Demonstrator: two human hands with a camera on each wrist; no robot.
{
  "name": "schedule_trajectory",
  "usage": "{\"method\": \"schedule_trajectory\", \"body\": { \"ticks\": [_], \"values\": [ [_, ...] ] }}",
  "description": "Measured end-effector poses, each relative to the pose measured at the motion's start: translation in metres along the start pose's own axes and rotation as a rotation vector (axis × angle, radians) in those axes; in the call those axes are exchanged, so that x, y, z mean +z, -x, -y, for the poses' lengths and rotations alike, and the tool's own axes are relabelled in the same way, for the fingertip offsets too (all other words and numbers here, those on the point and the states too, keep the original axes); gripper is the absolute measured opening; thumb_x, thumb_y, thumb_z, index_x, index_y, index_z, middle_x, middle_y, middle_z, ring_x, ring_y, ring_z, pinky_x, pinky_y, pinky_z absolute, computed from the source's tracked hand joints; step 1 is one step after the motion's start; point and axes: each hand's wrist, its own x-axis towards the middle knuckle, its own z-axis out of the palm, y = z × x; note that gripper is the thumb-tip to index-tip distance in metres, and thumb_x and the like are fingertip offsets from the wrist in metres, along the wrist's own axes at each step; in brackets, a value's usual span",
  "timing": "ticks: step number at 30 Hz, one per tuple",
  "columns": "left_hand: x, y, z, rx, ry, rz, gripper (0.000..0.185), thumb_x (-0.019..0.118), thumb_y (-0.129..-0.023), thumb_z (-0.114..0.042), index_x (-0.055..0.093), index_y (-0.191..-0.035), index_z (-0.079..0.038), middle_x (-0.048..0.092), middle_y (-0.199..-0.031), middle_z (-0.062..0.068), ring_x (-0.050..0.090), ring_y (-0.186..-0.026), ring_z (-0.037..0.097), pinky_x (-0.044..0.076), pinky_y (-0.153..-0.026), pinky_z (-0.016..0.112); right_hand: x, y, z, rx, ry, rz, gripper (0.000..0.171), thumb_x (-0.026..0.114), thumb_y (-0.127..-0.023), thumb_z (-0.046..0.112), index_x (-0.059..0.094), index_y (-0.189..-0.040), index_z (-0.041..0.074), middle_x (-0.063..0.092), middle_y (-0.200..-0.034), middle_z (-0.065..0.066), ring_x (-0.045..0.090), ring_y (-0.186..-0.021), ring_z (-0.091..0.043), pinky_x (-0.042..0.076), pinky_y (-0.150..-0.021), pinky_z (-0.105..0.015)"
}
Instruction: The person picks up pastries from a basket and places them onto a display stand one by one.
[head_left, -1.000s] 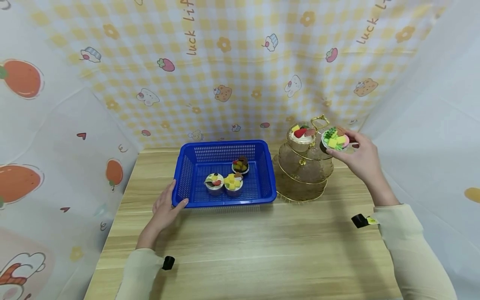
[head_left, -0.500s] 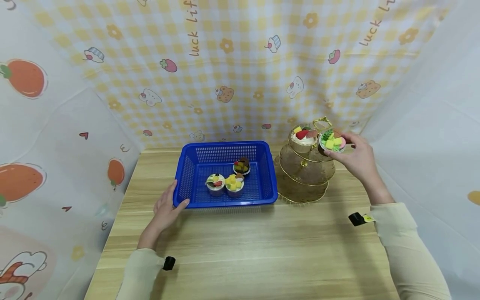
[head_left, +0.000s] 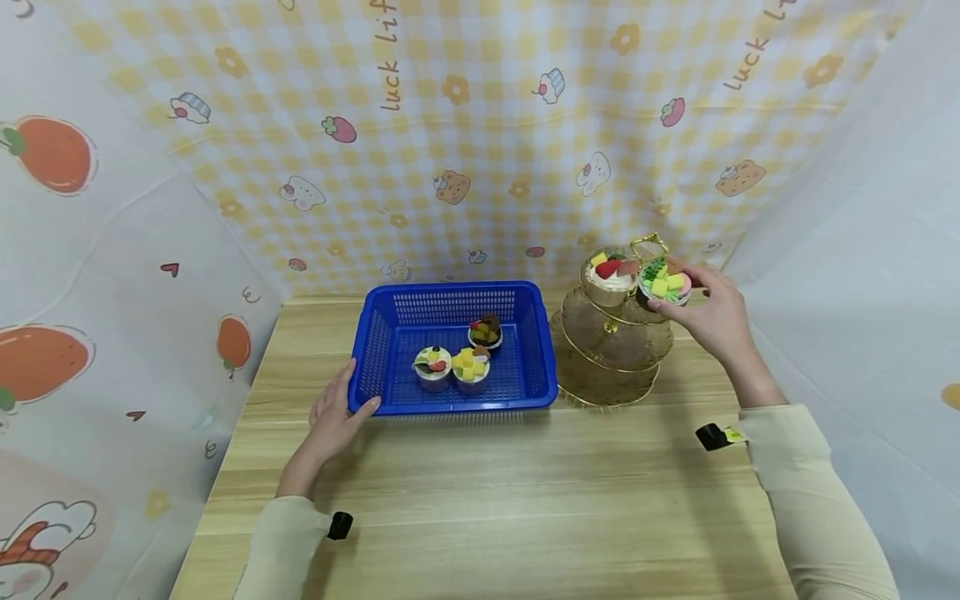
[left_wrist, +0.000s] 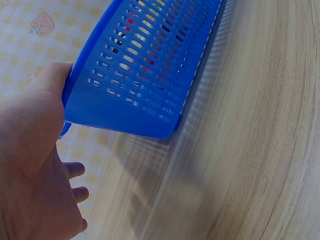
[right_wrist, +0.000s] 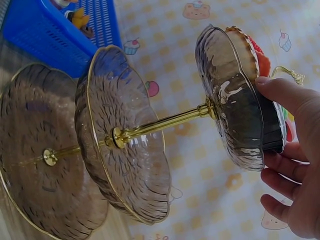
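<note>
In the head view my left hand [head_left: 333, 412] holds the near left corner of a blue plastic basket [head_left: 362, 333], its thumb at the front rim. Three toy cupcakes lie inside: one with mixed fruit [head_left: 432, 368], one with yellow cubes [head_left: 470, 367] and a dark one [head_left: 485, 332]. At the right, my right hand [head_left: 716, 321] pinches a toy cupcake with green and yellow topping [head_left: 663, 285] at the top tier of a gold-rimmed stand [head_left: 618, 333]. The right wrist view shows its dark cup [right_wrist: 272, 127] on the top plate, beside a strawberry-topped cupcake [head_left: 609, 279].
The stand's two lower tiers, the middle plate [right_wrist: 125, 165] and the bottom plate [right_wrist: 40, 185], hold nothing. A gold ring handle [head_left: 649, 246] rises behind the cupcakes. Basket and stand are close together on the wooden table [head_left: 480, 500], before a checked cloth [head_left: 450, 167].
My right hand has moved slightly left and down with the green-topped cupcake, bringing it against the strawberry-topped one on the top tier. My left hand has stayed at the basket.
</note>
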Motion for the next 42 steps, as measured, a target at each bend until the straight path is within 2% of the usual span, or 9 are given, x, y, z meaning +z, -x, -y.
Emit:
{"method": "schedule_trajectory", "body": {
  "ticks": [5,12,18,22,28,32,38,42],
  "values": [
    [0.000,0.000,-0.001,-0.003,-0.002,-0.003,0.086,0.050,-0.099,-0.053,-0.004,-0.160,-0.025,0.003,-0.167,0.020,0.001,-0.149,0.052,-0.001,-0.112,0.073,-0.001,0.000,0.000,0.008,0.000,0.008,0.072,0.079,-0.081,0.045,0.051,-0.145,0.027,0.058,-0.135,-0.015,0.044,-0.127,-0.039,0.035,-0.101,-0.058],
    [0.000,-0.001,0.000,-0.002,-0.006,-0.003,0.086,0.050,-0.099,-0.052,-0.004,-0.160,-0.025,0.004,-0.167,0.019,0.001,-0.149,0.052,-0.001,-0.112,0.073,-0.005,0.002,0.002,0.010,0.009,0.022,0.076,0.080,-0.079,0.046,0.051,-0.145,0.023,0.057,-0.138,-0.018,0.044,-0.129,-0.040,0.032,-0.105,-0.061],
    [0.001,-0.003,0.001,0.004,-0.003,-0.005,0.086,0.050,-0.099,-0.052,-0.004,-0.160,-0.026,0.003,-0.167,0.019,0.001,-0.150,0.051,-0.001,-0.113,0.072,-0.015,0.006,0.004,0.030,0.018,0.037,0.087,0.081,-0.080,0.044,0.043,-0.149,0.008,0.055,-0.139,-0.023,0.040,-0.134,-0.044,0.030,-0.110,-0.062],
    [0.001,-0.003,0.001,0.002,-0.004,-0.007,0.086,0.050,-0.099,-0.052,-0.004,-0.160,-0.025,0.003,-0.167,0.019,0.002,-0.149,0.052,-0.001,-0.113,0.072,-0.021,0.009,0.004,0.050,0.012,0.034,0.091,0.080,-0.081,0.045,0.037,-0.153,0.010,0.052,-0.142,-0.022,0.035,-0.137,-0.043,0.029,-0.111,-0.061],
    [0.002,-0.003,0.000,0.003,-0.006,-0.005,0.086,0.049,-0.099,-0.053,-0.005,-0.160,-0.025,0.004,-0.167,0.020,0.002,-0.149,0.052,-0.001,-0.113,0.072,-0.016,0.023,-0.002,0.037,-0.043,-0.048,0.091,0.083,-0.080,0.036,0.036,-0.153,0.012,0.050,-0.143,-0.020,0.036,-0.132,-0.033,0.032,-0.106,-0.053],
    [0.002,-0.003,0.000,-0.003,-0.008,0.001,0.086,0.049,-0.099,-0.053,-0.005,-0.160,-0.025,0.003,-0.167,0.020,0.002,-0.150,0.052,-0.001,-0.113,0.072,-0.010,0.038,-0.011,0.040,-0.098,-0.089,0.091,0.083,-0.080,0.028,0.034,-0.154,0.009,0.049,-0.144,-0.022,0.038,-0.133,-0.035,0.031,-0.108,-0.055],
    [0.000,-0.002,0.000,-0.015,0.001,0.003,0.086,0.049,-0.099,-0.053,-0.005,-0.160,-0.025,0.002,-0.167,0.019,0.002,-0.150,0.052,-0.002,-0.113,0.072,0.007,0.067,-0.022,0.115,-0.120,-0.091,0.092,0.081,-0.083,0.030,0.029,-0.155,0.006,0.048,-0.148,-0.022,0.040,-0.136,-0.040,0.031,-0.112,-0.057],
    [0.001,-0.002,0.000,-0.016,-0.004,0.004,0.086,0.049,-0.099,-0.053,-0.005,-0.160,-0.025,0.002,-0.167,0.019,0.002,-0.150,0.051,-0.002,-0.113,0.071,0.026,0.086,-0.029,0.123,-0.141,-0.212,0.085,0.084,-0.078,0.023,0.041,-0.149,0.005,0.057,-0.140,-0.019,0.048,-0.129,-0.030,0.037,-0.109,-0.044]
  ]
}}
